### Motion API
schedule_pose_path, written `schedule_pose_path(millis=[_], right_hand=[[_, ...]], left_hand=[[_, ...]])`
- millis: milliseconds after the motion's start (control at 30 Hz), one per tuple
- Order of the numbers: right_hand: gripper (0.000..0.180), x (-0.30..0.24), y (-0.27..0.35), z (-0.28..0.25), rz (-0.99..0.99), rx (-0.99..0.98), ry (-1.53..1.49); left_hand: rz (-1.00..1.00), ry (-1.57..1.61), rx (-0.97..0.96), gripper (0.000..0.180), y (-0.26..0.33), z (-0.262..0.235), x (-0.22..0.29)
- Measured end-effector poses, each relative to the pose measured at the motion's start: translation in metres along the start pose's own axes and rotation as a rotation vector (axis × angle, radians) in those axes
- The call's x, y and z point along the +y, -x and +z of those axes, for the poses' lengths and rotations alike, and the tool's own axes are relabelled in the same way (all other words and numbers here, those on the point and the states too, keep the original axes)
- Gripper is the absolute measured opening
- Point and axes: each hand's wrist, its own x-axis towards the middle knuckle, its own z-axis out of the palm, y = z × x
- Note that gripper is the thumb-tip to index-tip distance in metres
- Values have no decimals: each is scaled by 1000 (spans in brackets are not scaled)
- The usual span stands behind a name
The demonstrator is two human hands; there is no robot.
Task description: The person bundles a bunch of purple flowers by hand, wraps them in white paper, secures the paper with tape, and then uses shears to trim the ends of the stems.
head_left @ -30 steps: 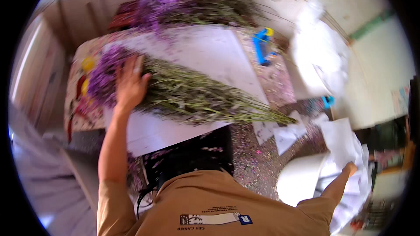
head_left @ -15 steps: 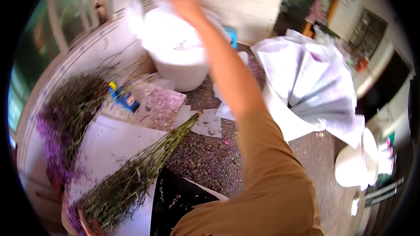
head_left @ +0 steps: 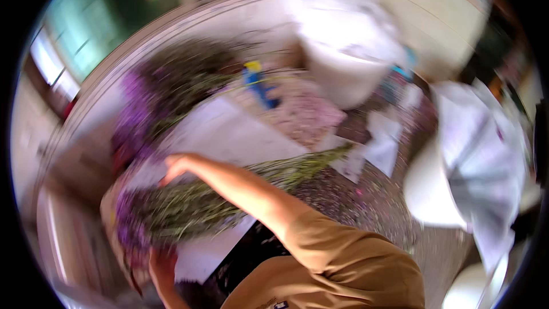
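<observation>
A long bunch of dried purple flowers (head_left: 189, 209) lies slantwise across a white sheet (head_left: 220, 126), its green stems pointing to the upper right and its purple heads at the left. My left hand (head_left: 163, 260) is against the near side of the bunch by the heads, its fingers partly hidden by the flowers. Over the far side of the same bunch, my right hand (head_left: 178, 165) reaches in with fingers bent downward and apart, blurred by motion. Nothing shows in the right hand.
Another purple flower bunch (head_left: 171, 86) lies by the wall. A blue tool with a yellow top (head_left: 260, 86) rests on a petal-strewn board (head_left: 309, 103). Beyond stands a white bucket (head_left: 349, 77). At right, a white container (head_left: 432, 189) holds fanned wrapping sheets (head_left: 486, 143).
My right hand has come from the white bucket at the back to the flower bunch. My left hand stays at the heads. The view has swung left.
</observation>
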Motion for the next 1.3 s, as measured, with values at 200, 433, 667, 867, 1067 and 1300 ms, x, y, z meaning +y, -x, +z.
schedule_pose_path(millis=[200, 433, 667, 867, 1067, 1300], right_hand=[[92, -59, 5, 77, -44, -301, -208], [115, -83, 207, -24, -184, 63, -419], [106, -1, 372, -15, -134, 351, -182], [73, 1, 435, 21, -310, 644, -751], [28, -13, 435, 9, -212, 1097, -299], [27, -55, 390, 4, -223, 1121, -332]], left_hand=[[158, 225, 253, 48, -9, 18, -25], [247, 131, -101, 90, 24, 69, -44], [-68, -90, -337, 78, 5, 197, -112], [70, 59, -710, 51, -3, 217, -140], [478, -71, -372, 40, 7, 230, -134], [439, -281, -31, 44, -4, 196, -121]])
